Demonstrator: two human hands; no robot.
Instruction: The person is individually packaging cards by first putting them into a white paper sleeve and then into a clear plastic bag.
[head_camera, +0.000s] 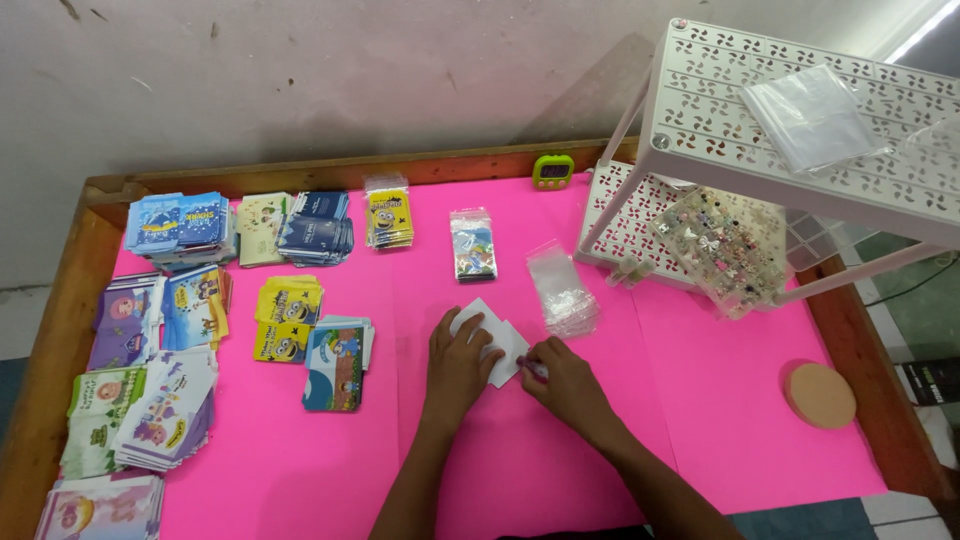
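Note:
My left hand (458, 362) lies flat on a small stack of white cards (503, 343) in the middle of the pink table (700, 420), pressing it down. My right hand (562, 378) touches the right edge of the same cards, and its fingertips pinch a small dark item against them; what that item is I cannot tell. Just beyond the cards lies a pile of small clear plastic bags (560, 290). A bagged pack of printed cards (473, 245) sits a little further back.
Many piles of colourful cartoon cards (180, 320) cover the table's left half. A white perforated rack (790, 120) stands at the right with a clear box of small charms (725, 248) on its lower shelf. A green timer (553, 171) sits at the back, and a round cork coaster (820, 395) at the right.

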